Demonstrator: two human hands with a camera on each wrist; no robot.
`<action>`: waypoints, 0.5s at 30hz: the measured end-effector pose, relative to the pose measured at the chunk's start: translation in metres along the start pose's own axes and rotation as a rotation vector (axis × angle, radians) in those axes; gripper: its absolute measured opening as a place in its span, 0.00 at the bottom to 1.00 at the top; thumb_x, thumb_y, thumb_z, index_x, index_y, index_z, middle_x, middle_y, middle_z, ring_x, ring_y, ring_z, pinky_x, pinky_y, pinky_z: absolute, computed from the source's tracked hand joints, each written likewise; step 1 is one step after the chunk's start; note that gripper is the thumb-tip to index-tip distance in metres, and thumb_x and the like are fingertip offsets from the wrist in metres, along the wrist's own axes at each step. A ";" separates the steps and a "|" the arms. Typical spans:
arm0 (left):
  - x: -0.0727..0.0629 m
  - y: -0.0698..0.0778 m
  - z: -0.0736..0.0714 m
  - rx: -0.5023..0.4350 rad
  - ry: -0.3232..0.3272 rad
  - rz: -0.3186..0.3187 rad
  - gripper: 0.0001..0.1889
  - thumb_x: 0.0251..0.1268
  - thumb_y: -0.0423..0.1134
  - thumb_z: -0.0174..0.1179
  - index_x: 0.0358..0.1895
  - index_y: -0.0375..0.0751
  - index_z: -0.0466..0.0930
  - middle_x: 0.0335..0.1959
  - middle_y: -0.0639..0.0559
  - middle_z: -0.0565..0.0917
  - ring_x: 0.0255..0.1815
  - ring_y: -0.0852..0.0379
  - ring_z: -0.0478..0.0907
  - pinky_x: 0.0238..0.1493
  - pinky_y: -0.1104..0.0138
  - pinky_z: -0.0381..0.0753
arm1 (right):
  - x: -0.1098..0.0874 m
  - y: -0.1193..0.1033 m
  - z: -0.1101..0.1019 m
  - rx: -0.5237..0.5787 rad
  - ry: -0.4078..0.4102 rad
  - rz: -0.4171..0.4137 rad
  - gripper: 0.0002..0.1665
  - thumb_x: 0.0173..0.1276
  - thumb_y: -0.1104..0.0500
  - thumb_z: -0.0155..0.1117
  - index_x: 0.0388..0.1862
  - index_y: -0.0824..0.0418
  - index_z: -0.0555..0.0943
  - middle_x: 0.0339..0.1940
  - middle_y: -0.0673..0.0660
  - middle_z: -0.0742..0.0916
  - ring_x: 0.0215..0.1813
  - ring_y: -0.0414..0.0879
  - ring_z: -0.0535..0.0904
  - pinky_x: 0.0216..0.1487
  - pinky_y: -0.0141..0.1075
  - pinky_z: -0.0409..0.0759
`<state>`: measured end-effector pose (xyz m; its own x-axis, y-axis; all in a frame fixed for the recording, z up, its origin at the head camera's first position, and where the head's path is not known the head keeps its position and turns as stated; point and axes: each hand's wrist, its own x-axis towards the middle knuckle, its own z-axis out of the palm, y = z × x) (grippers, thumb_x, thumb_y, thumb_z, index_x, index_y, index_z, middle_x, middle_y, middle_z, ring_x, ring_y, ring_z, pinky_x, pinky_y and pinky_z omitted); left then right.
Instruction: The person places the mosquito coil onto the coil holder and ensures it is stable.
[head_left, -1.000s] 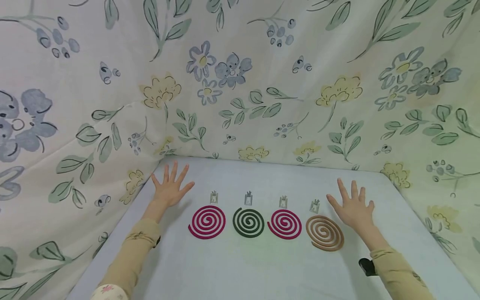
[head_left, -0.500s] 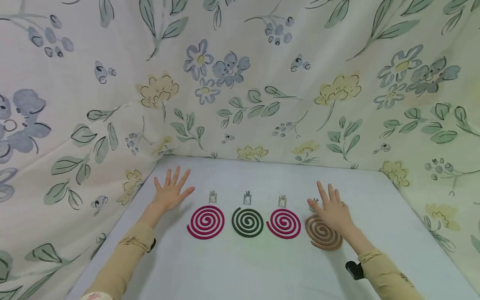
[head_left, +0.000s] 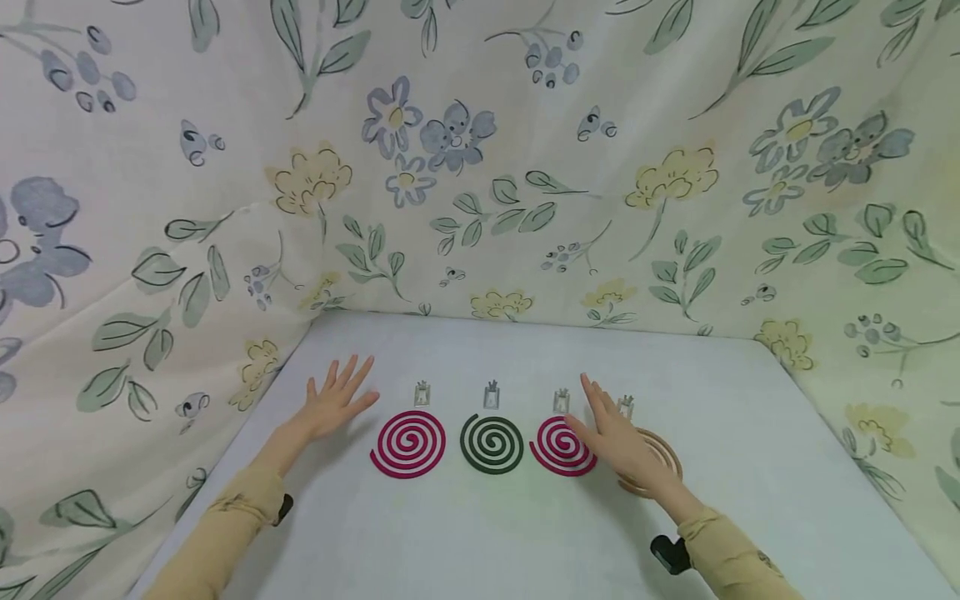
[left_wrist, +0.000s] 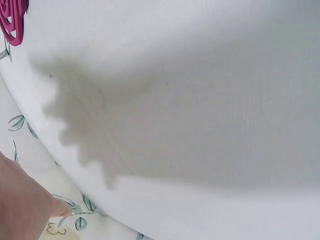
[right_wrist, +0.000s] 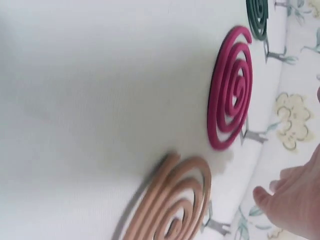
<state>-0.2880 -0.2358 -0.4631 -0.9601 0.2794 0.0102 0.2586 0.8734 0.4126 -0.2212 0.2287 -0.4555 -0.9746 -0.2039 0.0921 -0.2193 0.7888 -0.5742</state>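
A row of flat mosquito coils lies on the white table: a magenta one [head_left: 409, 442] at the left, a dark green one [head_left: 492, 444], a second magenta one [head_left: 555, 450] and a brown one [head_left: 670, 454] at the right. Behind each is a small metal coil stand [head_left: 491, 395]. My left hand [head_left: 333, 406], fingers spread, hovers left of the row and holds nothing. My right hand [head_left: 618, 437] is over the right end with straight fingers, also holding nothing. It hides parts of the brown coil and the second magenta coil in the head view.
A floral cloth [head_left: 525, 125] hangs behind the table [head_left: 450, 533] and along both sides. Bare tabletop lies in front of the coils. My left hand's shadow [left_wrist: 95, 115] falls on the tabletop in the left wrist view.
My right hand has moved left from beside the brown coil to over it and the edge of the second magenta coil. My left hand has drawn slightly back and to the left.
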 end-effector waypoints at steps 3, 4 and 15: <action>-0.002 0.002 0.003 -0.086 -0.021 0.009 0.39 0.70 0.61 0.42 0.77 0.55 0.36 0.77 0.39 0.41 0.75 0.29 0.31 0.62 0.29 0.31 | 0.005 -0.006 0.010 0.050 -0.023 -0.007 0.49 0.68 0.43 0.56 0.78 0.56 0.43 0.76 0.67 0.55 0.75 0.67 0.50 0.67 0.65 0.54; -0.003 0.004 0.003 -0.119 -0.030 0.016 0.39 0.70 0.60 0.43 0.77 0.54 0.37 0.77 0.38 0.41 0.74 0.28 0.31 0.62 0.29 0.32 | 0.007 -0.008 0.014 0.055 -0.034 -0.004 0.49 0.68 0.43 0.56 0.78 0.56 0.43 0.76 0.66 0.56 0.75 0.66 0.50 0.68 0.63 0.55; -0.006 0.006 0.001 -0.364 -0.143 0.042 0.39 0.70 0.57 0.47 0.77 0.52 0.37 0.77 0.40 0.43 0.76 0.32 0.37 0.68 0.36 0.40 | 0.021 -0.036 0.043 0.178 -0.101 -0.058 0.49 0.67 0.47 0.59 0.77 0.61 0.46 0.75 0.66 0.60 0.75 0.61 0.54 0.71 0.57 0.55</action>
<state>-0.2801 -0.2319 -0.4618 -0.9186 0.3866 -0.0823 0.2179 0.6690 0.7106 -0.2320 0.1717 -0.4678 -0.9492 -0.3102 0.0529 -0.2554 0.6612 -0.7054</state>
